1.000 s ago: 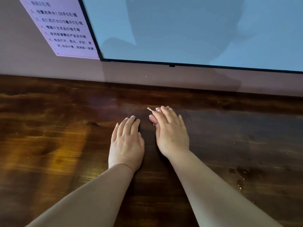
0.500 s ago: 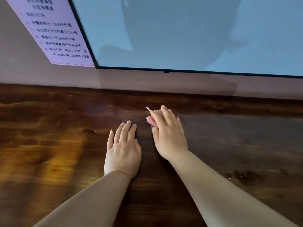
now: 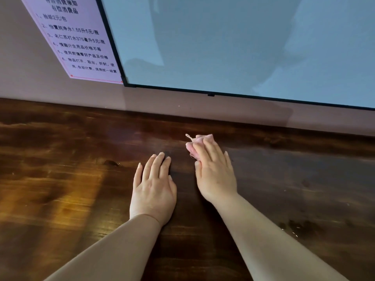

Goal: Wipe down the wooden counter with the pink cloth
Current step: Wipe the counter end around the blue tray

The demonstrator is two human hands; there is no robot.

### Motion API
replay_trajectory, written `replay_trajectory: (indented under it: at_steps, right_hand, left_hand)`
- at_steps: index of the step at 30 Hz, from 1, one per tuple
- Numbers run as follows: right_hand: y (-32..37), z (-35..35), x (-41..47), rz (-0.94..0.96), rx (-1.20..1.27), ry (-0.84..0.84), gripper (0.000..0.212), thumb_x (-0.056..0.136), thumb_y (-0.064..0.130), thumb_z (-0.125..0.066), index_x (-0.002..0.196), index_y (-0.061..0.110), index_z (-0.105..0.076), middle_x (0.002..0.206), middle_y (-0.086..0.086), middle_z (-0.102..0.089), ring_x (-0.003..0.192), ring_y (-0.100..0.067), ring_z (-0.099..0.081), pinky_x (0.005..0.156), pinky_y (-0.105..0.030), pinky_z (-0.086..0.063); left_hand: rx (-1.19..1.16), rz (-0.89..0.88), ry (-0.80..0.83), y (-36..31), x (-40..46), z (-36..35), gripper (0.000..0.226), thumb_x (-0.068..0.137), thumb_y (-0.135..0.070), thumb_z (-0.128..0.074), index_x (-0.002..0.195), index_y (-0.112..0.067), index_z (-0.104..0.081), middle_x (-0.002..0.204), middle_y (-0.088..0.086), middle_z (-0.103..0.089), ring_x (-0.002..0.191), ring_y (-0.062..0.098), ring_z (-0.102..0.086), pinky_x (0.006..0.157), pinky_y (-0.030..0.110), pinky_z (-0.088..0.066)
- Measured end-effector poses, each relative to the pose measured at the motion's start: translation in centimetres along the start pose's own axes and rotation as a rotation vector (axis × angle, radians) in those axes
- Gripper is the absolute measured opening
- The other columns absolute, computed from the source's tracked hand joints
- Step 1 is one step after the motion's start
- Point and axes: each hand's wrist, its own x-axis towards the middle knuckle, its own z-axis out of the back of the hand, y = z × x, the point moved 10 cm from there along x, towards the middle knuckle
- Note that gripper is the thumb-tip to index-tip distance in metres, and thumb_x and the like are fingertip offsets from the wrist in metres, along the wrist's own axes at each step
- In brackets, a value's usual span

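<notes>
The dark wooden counter (image 3: 60, 179) fills the lower part of the head view. A small bunched pink cloth (image 3: 199, 139) lies on it near the back, mostly hidden under my right hand (image 3: 215, 175). That hand presses down on the cloth with fairly straight fingers; the cloth pokes out past the fingertips and beside the index finger. My left hand (image 3: 153, 191) rests flat on the wood just left of the right hand, fingers together, holding nothing.
A large black-framed screen (image 3: 223, 47) hangs on the wall right behind the counter. A pink printed notice (image 3: 75, 37) is stuck to the wall at its left. A few wet spots (image 3: 294, 228) sit on the wood at the right.
My right hand has slid the cloth a little farther toward the wall, and more pink cloth shows past the fingertips. The left hand stays flat in about the same place.
</notes>
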Motion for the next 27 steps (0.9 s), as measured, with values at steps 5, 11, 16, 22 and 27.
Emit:
replay_trajectory:
  at_steps: [5, 11, 16, 22, 27]
  right_hand:
    - [-3.6, 1.3, 3.6, -0.129, -0.033, -0.034, 0.053, 0.104, 0.026, -0.035, 0.155, 0.037, -0.020, 0.165, 0.010, -0.012, 0.153, -0.012, -0.005, 0.126, -0.042, -0.005]
    - [-2.2, 0.7, 2.2, -0.166, -0.029, -0.073, 0.056, 0.102, 0.027, -0.041, 0.153, 0.039, -0.020, 0.165, 0.009, -0.009, 0.154, -0.014, 0.000, 0.124, -0.041, -0.004]
    - [-6.0, 2.1, 2.3, -0.142, -0.060, -0.059, 0.054, 0.104, 0.027, -0.037, 0.154, 0.038, -0.023, 0.166, 0.009, -0.014, 0.153, -0.012, -0.006, 0.125, -0.041, -0.005]
    - [-6.0, 2.4, 2.5, -0.231, -0.018, -0.091, 0.054, 0.103, 0.024, -0.041, 0.152, 0.038, -0.024, 0.165, 0.007, -0.013, 0.154, -0.015, -0.004, 0.124, -0.043, -0.005]
    - [-7.5, 2.8, 1.9, -0.190, -0.082, -0.083, 0.054, 0.104, 0.028, -0.037, 0.154, 0.040, -0.020, 0.165, 0.009, -0.014, 0.153, -0.012, -0.006, 0.123, -0.040, -0.001]
  left_hand:
    - [0.002, 0.001, -0.007, 0.1, 0.0, -0.1, 0.048, 0.096, -0.025, -0.045, 0.144, -0.019, -0.049, 0.154, -0.003, -0.041, 0.146, 0.015, -0.029, 0.122, 0.043, -0.018]
    - [-0.002, 0.000, -0.016, 0.2, -0.1, -0.1, 0.048, 0.096, -0.026, -0.043, 0.144, -0.019, -0.048, 0.154, -0.003, -0.041, 0.146, 0.015, -0.029, 0.122, 0.044, -0.019]
    - [-0.002, -0.008, -0.025, 0.2, -0.1, -0.1, 0.048, 0.096, -0.027, -0.041, 0.143, -0.019, -0.048, 0.153, -0.002, -0.042, 0.146, 0.016, -0.030, 0.122, 0.045, -0.020]
    - [-0.015, -0.006, -0.014, 0.2, -0.1, 0.0, 0.048, 0.096, -0.026, -0.042, 0.144, -0.018, -0.048, 0.154, -0.002, -0.041, 0.146, 0.016, -0.029, 0.122, 0.044, -0.018]
    - [-0.014, -0.001, -0.014, 0.1, -0.1, 0.0, 0.049, 0.097, -0.026, -0.041, 0.144, -0.018, -0.047, 0.154, -0.002, -0.041, 0.146, 0.016, -0.028, 0.123, 0.043, -0.016]
